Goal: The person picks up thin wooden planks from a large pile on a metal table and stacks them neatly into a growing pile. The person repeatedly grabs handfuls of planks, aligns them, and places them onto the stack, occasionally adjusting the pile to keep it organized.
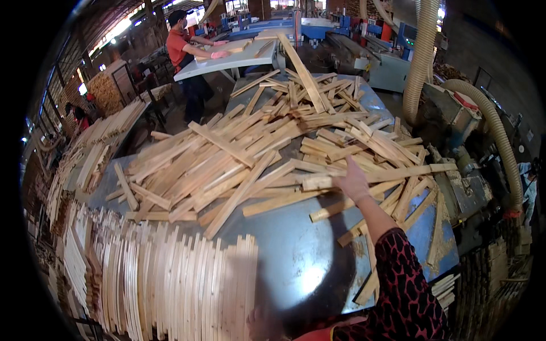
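My right hand reaches out over the metal table. Its fingers close round a pale wooden strip near the right side of a loose pile of strips; one finger sticks up. Low in the picture, my left hand is a blur beside the right end of a row of strips. Its fingers cannot be made out. The strips in that row lie side by side, pointing away from me, while those in the pile cross at many angles.
Across the table a person in an orange shirt works with gloved hands at another table. Ribbed hoses and a machine stand to the right. More stacked strips lie on the left.
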`<state>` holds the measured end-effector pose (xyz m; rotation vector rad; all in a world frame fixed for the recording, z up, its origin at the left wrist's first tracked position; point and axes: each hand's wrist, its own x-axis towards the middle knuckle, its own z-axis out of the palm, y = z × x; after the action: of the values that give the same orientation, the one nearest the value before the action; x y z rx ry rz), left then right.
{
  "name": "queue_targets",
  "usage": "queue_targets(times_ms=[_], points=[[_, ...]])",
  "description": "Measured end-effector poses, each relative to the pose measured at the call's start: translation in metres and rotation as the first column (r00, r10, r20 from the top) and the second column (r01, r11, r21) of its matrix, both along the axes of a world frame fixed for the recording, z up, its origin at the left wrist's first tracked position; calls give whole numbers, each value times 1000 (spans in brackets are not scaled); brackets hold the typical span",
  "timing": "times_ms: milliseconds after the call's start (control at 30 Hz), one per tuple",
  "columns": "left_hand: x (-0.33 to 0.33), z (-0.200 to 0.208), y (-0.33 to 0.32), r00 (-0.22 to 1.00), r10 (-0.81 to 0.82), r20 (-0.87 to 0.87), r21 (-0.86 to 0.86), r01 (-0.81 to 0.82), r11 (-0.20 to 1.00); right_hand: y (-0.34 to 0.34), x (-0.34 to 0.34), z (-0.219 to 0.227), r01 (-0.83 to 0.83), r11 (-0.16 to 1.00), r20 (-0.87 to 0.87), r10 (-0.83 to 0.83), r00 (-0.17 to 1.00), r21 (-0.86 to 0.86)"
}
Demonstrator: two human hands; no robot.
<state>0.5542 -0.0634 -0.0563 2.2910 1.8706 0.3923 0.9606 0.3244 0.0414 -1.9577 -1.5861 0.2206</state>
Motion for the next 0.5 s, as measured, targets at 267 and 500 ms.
queue_targets(times_ms=[267, 500], points=[[-43, -94, -10, 973, -159, -169, 86, 175, 981, -5, 149, -64, 50, 929, 567, 181, 804, -366], [-35, -68, -20, 987, 129, 94, -388, -83, 918, 17, 86, -12, -155, 691, 414, 580, 701, -706]])
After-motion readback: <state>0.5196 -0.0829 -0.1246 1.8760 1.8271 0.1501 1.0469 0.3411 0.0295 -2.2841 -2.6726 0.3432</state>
